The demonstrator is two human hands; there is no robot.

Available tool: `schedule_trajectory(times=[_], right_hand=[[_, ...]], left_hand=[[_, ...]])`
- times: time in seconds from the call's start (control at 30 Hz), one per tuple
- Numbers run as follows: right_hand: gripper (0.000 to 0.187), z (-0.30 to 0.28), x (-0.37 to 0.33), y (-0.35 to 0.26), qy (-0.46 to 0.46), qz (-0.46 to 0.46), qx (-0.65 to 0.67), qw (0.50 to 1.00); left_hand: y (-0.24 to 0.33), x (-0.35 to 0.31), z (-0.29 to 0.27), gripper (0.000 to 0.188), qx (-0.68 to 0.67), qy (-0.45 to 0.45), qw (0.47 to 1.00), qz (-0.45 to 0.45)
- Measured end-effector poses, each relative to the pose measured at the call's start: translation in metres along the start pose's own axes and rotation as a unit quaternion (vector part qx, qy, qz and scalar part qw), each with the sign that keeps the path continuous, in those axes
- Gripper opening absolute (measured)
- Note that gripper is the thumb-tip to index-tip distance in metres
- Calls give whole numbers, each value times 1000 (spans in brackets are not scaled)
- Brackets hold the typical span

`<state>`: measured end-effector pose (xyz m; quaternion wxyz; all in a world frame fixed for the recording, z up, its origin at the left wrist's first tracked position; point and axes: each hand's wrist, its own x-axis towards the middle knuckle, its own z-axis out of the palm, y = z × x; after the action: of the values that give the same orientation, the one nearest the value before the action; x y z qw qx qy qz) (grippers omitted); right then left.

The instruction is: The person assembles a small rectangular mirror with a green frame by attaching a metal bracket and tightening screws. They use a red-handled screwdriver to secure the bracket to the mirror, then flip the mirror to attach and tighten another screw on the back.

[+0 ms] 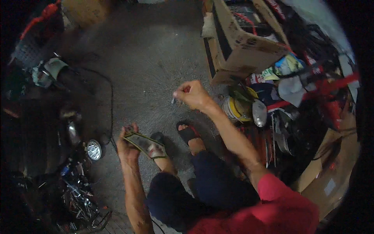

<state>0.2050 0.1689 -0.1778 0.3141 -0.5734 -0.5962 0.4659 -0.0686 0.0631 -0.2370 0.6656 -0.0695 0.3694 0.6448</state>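
Observation:
My left hand (128, 146) is closed on the end of a flat, see-through piece with a yellow-green border (146, 145), perhaps a plastic pouch or panel. It tilts down to the right, above my sandalled left foot. Farther forward and to the right, my right hand (194, 95) is held out over the floor with its fingers curled in. A bit of red (187, 89) shows inside the curled fingers. A small pale, shiny thing (173, 100) shows just below the fingertips; whether the hand holds it is too blurred to tell.
Cardboard boxes (249, 50) stand at the far right, with a yellow-and-white bucket (237, 109) and heaped goods nearer. On the left lie a round multi-LED lamp (94, 150), a pile of metal tools (82, 199) and a dark cable (112, 97) on the grey floor (152, 50).

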Motion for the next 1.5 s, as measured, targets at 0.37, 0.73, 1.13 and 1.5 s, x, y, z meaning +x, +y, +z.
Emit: schedule_trajectory(times=[0.37,0.73,1.13,1.5], right_hand=[[27,123,82,167,-115,127,-255,952],[24,157,92,216,-162,137,-182,960],[22,137,78,206,-156,137,-202,957],[22,117,67,185,-87,101,-284,949]], left_hand=[[-122,135,-91,23,-4,85,990,-109],[-135,156,-96,20,213,113,970,-38],[-137,127,-78,43,476,78,868,119],[-133,80,-89,36,253,69,965,-17]])
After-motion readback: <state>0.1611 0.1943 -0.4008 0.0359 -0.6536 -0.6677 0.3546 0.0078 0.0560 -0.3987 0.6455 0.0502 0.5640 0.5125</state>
